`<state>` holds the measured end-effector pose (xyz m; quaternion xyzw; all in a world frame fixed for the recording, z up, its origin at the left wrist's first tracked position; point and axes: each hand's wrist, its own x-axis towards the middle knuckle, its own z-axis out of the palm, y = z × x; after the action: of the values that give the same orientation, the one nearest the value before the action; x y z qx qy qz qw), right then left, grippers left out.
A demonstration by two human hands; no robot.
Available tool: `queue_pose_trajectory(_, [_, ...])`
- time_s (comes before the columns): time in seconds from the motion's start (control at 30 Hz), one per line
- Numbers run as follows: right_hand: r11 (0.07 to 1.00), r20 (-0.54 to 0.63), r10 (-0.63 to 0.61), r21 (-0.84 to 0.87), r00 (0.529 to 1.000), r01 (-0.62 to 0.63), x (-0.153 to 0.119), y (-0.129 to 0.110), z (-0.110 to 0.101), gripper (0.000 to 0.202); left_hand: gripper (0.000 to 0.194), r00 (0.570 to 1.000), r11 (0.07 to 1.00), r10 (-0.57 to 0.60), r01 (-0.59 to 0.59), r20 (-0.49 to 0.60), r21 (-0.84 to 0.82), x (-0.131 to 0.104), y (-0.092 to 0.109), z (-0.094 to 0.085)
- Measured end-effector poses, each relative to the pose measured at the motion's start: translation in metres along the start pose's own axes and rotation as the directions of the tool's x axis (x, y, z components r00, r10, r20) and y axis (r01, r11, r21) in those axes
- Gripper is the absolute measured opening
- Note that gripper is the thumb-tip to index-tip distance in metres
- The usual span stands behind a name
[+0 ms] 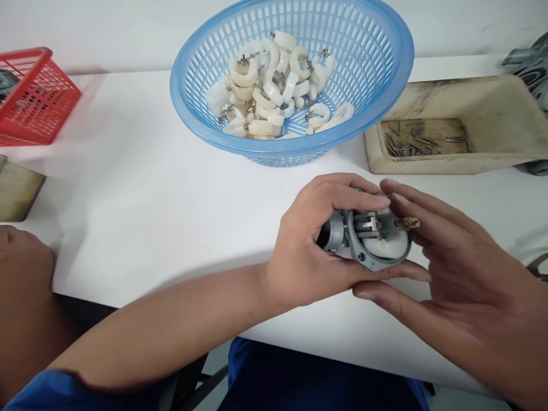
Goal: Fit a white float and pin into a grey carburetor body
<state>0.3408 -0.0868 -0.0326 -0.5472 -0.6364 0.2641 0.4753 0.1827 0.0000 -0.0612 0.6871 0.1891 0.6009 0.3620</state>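
My left hand (306,240) is wrapped round a grey metal carburetor (338,231) above the white table, its open bowl side turned up. A white plastic float (387,246) sits inside the round rim, beside a small metal hinge clip. From the middle a brass jet (406,223) sticks out towards the right. My right hand (458,257) cups the carburetor from the right, with fingers along its far side and the thumb near the lower rim. How firmly those fingers press on it is partly hidden.
A blue basket (291,145) of white floats stands behind my hands. To its right, a stained cream tray (454,162) holds thin metal pins. At left are a red basket (51,108), a yellowish block-like object (19,188) and another person's arm (23,297). Grey metal parts (535,71) lie far right.
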Motion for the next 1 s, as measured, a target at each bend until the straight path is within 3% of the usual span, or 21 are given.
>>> queue_pose_trajectory(0.17, [0.998,-0.011,0.038,0.053,0.999,-0.037,0.000,-0.006,0.009,0.072,0.064,0.999,0.999,-0.034,0.034,-0.030,-0.010,-0.002,-0.004,0.000])
queue_pose_trajectory(0.37, [0.982,0.095,0.041,0.181,0.995,-0.057,0.005,-0.001,0.001,0.060,0.054,0.999,0.998,0.034,-0.036,0.039,0.054,0.002,-0.002,-0.003])
queue_pose_trajectory(0.63, [0.911,0.080,0.127,0.384,0.989,-0.148,0.013,0.000,0.005,0.053,0.051,1.000,0.997,0.012,-0.014,0.027,0.070,0.000,-0.001,0.000])
queue_pose_trajectory(0.73, [0.912,0.020,0.150,0.384,0.989,-0.146,0.014,0.002,0.003,0.058,0.056,0.996,0.998,0.043,-0.046,0.084,0.041,-0.001,0.005,0.000])
queue_pose_trajectory(0.83, [0.917,-0.007,0.131,0.382,0.991,-0.118,0.016,0.006,-0.005,0.061,0.060,0.987,0.999,-0.010,0.003,0.162,0.043,0.000,0.016,-0.004])
queue_pose_trajectory(0.93, [0.906,0.033,0.117,0.405,0.993,-0.121,0.020,0.011,-0.016,0.051,0.069,0.948,0.995,-0.064,0.038,0.312,0.089,0.006,0.019,-0.012])
queue_pose_trajectory(1.0, [0.911,0.061,0.117,0.391,0.991,-0.132,0.024,0.014,-0.023,0.045,0.071,0.903,0.994,-0.020,-0.029,0.429,0.108,0.010,0.013,-0.016])
